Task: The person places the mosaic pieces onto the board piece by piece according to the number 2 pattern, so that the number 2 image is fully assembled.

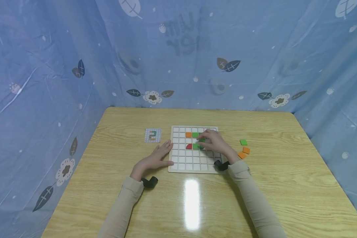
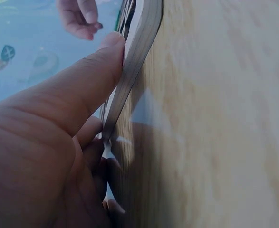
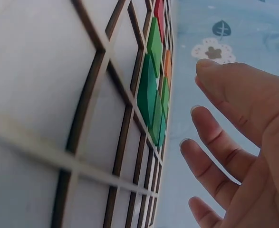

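Note:
A white grid board [image 1: 179,159] with a wooden rim lies on the table. Colored tiles sit in its squares: an orange tile [image 1: 188,135], a red quarter-round tile [image 1: 189,146], light green squares and darker green pieces [image 3: 148,92]. My left hand [image 1: 156,158] rests at the board's left edge, its thumb and fingertips touching the rim [image 2: 138,50]. Above the board's right half hovers my right hand [image 1: 215,142], fingers loosely bent and nothing between them. In the right wrist view its fingers stand apart from the tiles. In the head view it partly covers the darker green pieces.
A small pattern card [image 1: 153,135] showing a colored figure on a grid lies left of the board. To the right lie a loose green tile [image 1: 243,142] and two orange tiles [image 1: 246,150]. A blue patterned curtain [image 1: 178,66] surrounds the wooden table [image 1: 131,119].

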### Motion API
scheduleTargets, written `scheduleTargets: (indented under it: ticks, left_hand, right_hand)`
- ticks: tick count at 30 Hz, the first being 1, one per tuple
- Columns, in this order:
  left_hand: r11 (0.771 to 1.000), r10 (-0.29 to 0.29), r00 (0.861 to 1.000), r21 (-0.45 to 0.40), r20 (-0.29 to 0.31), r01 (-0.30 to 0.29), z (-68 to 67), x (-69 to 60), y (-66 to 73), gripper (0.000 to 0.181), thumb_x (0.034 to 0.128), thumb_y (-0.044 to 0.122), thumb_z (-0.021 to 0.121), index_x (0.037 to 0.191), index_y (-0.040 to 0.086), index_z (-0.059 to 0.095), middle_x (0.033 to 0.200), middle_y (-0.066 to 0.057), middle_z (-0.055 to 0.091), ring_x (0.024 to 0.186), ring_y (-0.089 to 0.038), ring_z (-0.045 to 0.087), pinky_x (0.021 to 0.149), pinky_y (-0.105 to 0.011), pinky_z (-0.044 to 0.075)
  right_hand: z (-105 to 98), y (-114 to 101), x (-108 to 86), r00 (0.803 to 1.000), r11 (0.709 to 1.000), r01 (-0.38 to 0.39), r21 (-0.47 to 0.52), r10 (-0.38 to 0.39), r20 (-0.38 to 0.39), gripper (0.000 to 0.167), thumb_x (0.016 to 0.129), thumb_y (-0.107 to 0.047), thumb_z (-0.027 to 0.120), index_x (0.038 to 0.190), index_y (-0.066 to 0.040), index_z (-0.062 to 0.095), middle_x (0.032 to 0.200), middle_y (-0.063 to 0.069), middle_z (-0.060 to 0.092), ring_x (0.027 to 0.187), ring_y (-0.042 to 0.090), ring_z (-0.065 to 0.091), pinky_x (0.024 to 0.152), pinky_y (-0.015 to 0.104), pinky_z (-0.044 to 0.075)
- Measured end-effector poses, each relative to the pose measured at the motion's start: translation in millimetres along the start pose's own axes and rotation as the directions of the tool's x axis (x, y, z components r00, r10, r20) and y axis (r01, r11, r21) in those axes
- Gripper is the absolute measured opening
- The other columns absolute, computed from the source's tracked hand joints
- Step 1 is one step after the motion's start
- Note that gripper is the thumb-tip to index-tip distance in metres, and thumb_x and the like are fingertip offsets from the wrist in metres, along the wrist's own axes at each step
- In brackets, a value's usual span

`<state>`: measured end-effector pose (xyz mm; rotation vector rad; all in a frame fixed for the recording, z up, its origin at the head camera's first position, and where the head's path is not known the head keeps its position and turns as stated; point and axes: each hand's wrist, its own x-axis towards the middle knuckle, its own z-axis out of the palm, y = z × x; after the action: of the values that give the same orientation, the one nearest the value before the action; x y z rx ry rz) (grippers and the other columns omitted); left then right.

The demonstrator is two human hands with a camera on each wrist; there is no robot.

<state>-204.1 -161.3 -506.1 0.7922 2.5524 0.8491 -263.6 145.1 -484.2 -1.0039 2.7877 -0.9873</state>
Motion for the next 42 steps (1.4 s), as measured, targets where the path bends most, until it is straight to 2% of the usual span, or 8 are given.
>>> scheduleTargets:
  ticks: [5,11,20,26,28,33,36,42]
  left_hand:
    - [1.0,0.005,1.0,-0.005,-0.004,-0.005,-0.7,-1.4,0.9,0.084,0.0907,0.042,0.056,0.149,0.008,0.006,0.156,-0.007,-0.003,0.143,-0.024,-0.004,0.115,-0.046,-0.007]
    - [1.0,0.004,1.0,-0.007,0.001,-0.004,-0.7,-0.9,0.8,0.084,0.0907,0.041,0.056,0.149,0.008,0.006,0.156,-0.007,-0.004,0.143,-0.024,-0.005,0.116,-0.045,-0.007]
    - [1.0,0.003,1.0,-0.002,-0.001,-0.003,-0.5,-0.2,-0.4,0.084,0.0908,0.043,0.055,0.149,0.009,0.006,0.156,-0.006,-0.004,0.143,-0.023,-0.004,0.116,-0.044,-0.006]
    - [1.0,0.005,1.0,0.001,-0.002,-0.005,-1.0,-0.4,0.6,0.084,0.0909,0.043,0.055,0.149,0.009,0.006,0.156,-0.007,-0.004,0.143,-0.024,-0.004,0.116,-0.045,-0.006]
    - [1.0,0.01,1.0,-0.002,-0.005,-0.01,-1.2,-0.7,1.4,0.084,0.0909,0.041,0.056,0.149,0.008,0.006,0.156,-0.008,-0.003,0.143,-0.025,-0.004,0.116,-0.046,-0.006]
    - [1.0,0.002,1.0,-0.008,0.0,-0.002,-1.9,-1.5,3.0,0.084,0.0908,0.04,0.056,0.149,0.008,0.006,0.156,-0.008,-0.004,0.143,-0.024,-0.004,0.116,-0.045,-0.006]
    - [1.0,0.001,1.0,-0.011,0.0,-0.001,-2.0,-2.0,3.0,0.084,0.0909,0.04,0.056,0.149,0.008,0.006,0.156,-0.007,-0.004,0.143,-0.024,-0.004,0.116,-0.045,-0.006]
    - [1.0,0.011,1.0,-0.004,-0.002,-0.011,-0.5,-1.4,1.7,0.083,0.0911,0.041,0.055,0.149,0.008,0.006,0.156,-0.009,-0.003,0.143,-0.026,-0.004,0.116,-0.046,-0.006]
  right_hand:
    - [-4.8,3.3,-6.4,1.0,1.0,-0.011,-0.016,0.011,-0.013,0.021,0.086,-0.02,0.066,0.105,-0.012,0.068,0.103,0.006,0.06,0.098,0.026,0.053,0.097,0.057,0.026]
    - [-11.9,8.3,-14.5,0.999,0.999,-0.03,0.016,0.03,-0.026,0.021,0.087,-0.02,0.065,0.107,-0.011,0.068,0.102,0.009,0.06,0.097,0.027,0.051,0.1,0.057,0.023]
    - [-20.9,16.6,-26.1,0.997,0.999,-0.011,-0.047,0.008,-0.075,0.022,0.086,-0.017,0.066,0.107,-0.008,0.067,0.101,0.011,0.062,0.093,0.03,0.053,0.086,0.053,0.033]
    - [-26.9,25.7,-33.9,0.995,0.999,-0.029,-0.039,0.025,-0.095,0.022,0.086,-0.016,0.066,0.107,-0.009,0.067,0.102,0.009,0.061,0.096,0.029,0.055,0.089,0.053,0.036]
    - [-28.8,28.6,-36.7,0.994,0.999,-0.033,-0.032,0.029,-0.107,0.022,0.086,-0.016,0.066,0.107,-0.009,0.067,0.103,0.009,0.06,0.099,0.03,0.054,0.092,0.055,0.034]
    - [-33.8,33.9,-42.4,0.991,1.0,-0.016,-0.001,0.016,-0.135,0.024,0.085,-0.01,0.066,0.109,-0.004,0.065,0.103,0.014,0.059,0.097,0.032,0.052,0.087,0.054,0.035]
    - [-37.1,36.9,-45.7,0.988,1.0,-0.006,0.006,0.006,-0.154,0.027,0.084,-0.007,0.066,0.111,-0.003,0.065,0.101,0.017,0.059,0.094,0.033,0.052,0.081,0.049,0.037]
    - [-43.3,43.6,-54.7,0.983,1.0,-0.01,-0.023,0.006,-0.181,0.029,0.083,-0.007,0.068,0.111,-0.001,0.066,0.098,0.017,0.059,0.092,0.033,0.054,0.076,0.048,0.045]
